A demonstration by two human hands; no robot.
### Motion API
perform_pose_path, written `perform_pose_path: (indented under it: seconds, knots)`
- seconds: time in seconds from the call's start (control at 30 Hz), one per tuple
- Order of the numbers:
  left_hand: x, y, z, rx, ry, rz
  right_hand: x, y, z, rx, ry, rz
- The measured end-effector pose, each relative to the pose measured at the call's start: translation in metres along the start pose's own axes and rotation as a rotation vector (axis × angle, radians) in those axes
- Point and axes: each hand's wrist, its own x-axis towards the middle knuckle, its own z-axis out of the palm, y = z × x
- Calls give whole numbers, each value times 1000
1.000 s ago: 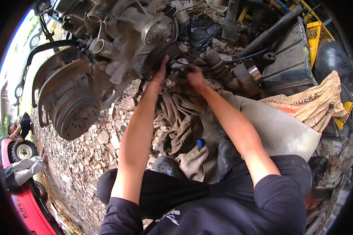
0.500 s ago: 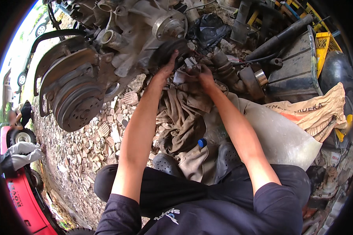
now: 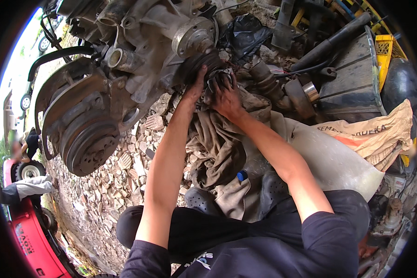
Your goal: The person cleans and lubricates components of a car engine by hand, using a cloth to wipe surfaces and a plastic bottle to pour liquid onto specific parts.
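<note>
My left hand point(image 3: 195, 89) is closed on the near left side of a dark, round, pulley-like metal part point(image 3: 188, 69), with the thumb pointing up along it. Against the right side of that part, my right hand point(image 3: 226, 99) presses a crumpled grey-white piece point(image 3: 225, 72), fingers bent over it. Whether the piece is cloth or paper I cannot tell. Just above the part sits a round metal flange with a central stub point(image 3: 194, 38), belonging to a large greasy axle assembly. A crumpled brown cloth point(image 3: 213, 139) lies below my hands.
At the left, a rusty brake drum point(image 3: 92, 150) hangs over broken stone rubble point(image 3: 111, 185). A blue-capped plastic bottle point(image 3: 242, 175) lies by my shoes. Rightward are a cylindrical metal part point(image 3: 301, 95), a pale sheet point(image 3: 331, 155), a brown paper sack point(image 3: 370, 136) and a yellow crate point(image 3: 385, 51).
My right hand has moved up and left, bringing the grey-white piece from beside the round part onto it. My left hand keeps its grip. The whole view has shifted slightly.
</note>
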Motion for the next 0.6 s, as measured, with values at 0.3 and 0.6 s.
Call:
perform_pose_path:
  seconds: [0.3, 0.6]
  knots:
    - [6, 0, 3, 29, 41, -10, 0, -14, 31, 797, -131, 524]
    - [-13, 7, 19, 32, -47, -30, -13, 4, 33, 292, 41, 168]
